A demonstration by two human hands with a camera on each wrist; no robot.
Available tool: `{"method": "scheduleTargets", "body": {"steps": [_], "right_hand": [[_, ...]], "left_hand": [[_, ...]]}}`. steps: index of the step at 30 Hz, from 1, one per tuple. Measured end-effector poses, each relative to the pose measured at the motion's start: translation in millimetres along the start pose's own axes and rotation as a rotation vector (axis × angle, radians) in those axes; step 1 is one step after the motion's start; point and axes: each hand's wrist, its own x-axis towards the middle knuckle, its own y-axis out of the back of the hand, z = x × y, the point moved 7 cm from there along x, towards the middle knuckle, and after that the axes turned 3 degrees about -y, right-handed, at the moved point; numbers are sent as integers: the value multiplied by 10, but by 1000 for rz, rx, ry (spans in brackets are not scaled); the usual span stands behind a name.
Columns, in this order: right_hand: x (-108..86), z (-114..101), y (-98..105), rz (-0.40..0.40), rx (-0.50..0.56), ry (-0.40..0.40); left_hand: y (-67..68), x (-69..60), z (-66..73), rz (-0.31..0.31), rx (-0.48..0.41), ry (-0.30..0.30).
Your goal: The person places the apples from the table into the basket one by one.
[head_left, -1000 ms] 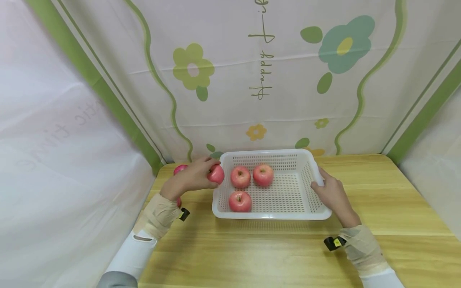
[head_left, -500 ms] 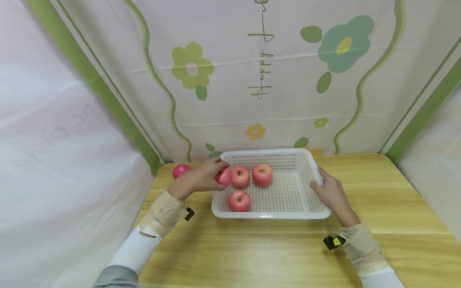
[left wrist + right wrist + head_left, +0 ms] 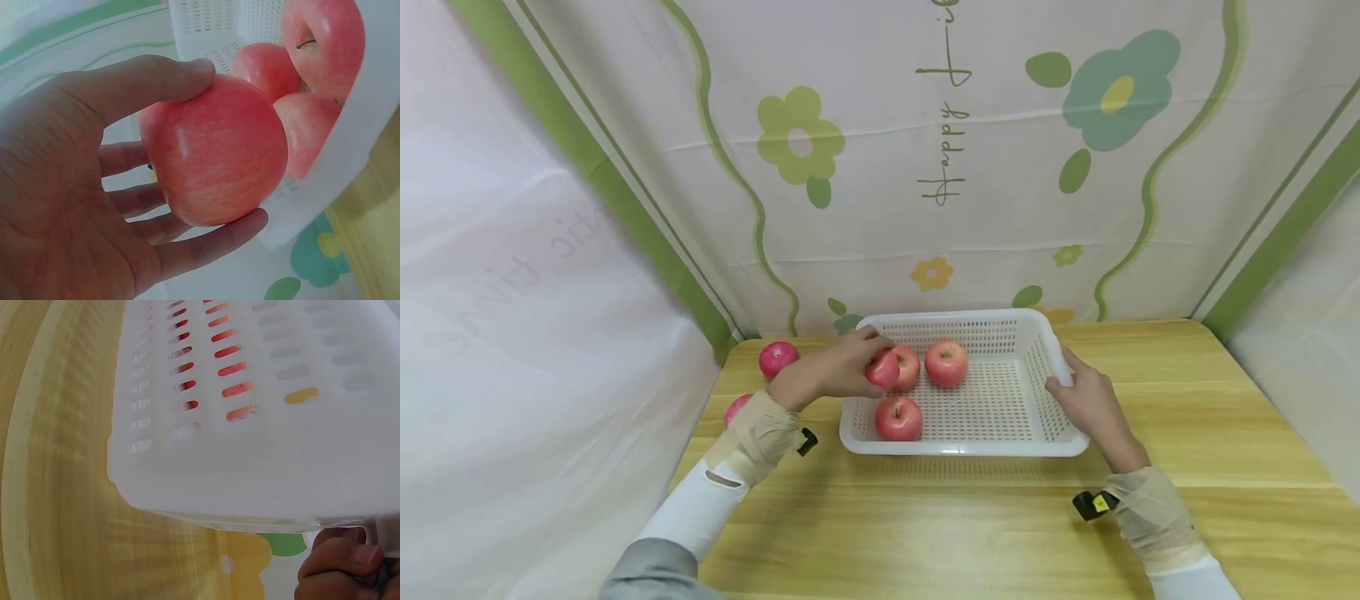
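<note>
My left hand (image 3: 842,367) holds a red apple (image 3: 215,150) over the left end of a white plastic basket (image 3: 962,450), thumb on one side and fingers on the other. In the basket lie three apples: one (image 3: 907,367) partly behind the held apple, one (image 3: 947,364) at the back and one (image 3: 898,418) near the front. With fingers curled over its right rim, my right hand (image 3: 1090,404) grips the basket; in the right wrist view only some fingertips (image 3: 340,562) show beneath the rim.
Left of the basket, a darker pink-red round fruit (image 3: 778,359) and another (image 3: 737,408), partly behind the left wrist, rest on the wooden table (image 3: 925,533). A printed fabric wall (image 3: 880,233) stands close behind the basket, with others at both sides.
My left hand has carried the apple rightward, from outside the basket's left rim to above its inside. The right hand and basket have stayed in place.
</note>
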Motion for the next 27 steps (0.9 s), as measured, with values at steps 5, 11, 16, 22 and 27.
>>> {"method": "scheduleTargets", "body": {"steps": [5,11,16,22,27], "right_hand": [[-4,1,-3,-7,14,-4],[-6,2,-3,-4,18,-9],[-10,-7,0,1,20,-8],[-14,-8,-1,1,26,-11],[-13,-5,-7,-4,26,-16]], "left_hand": [[-28,44,45,-31,2,3],[-64,105,102,-50,7,-18],[-102,178,152,-54,14,-54],[-163,272,220,-55,34,-114],[-235,323,249,-72,45,-143]]}}
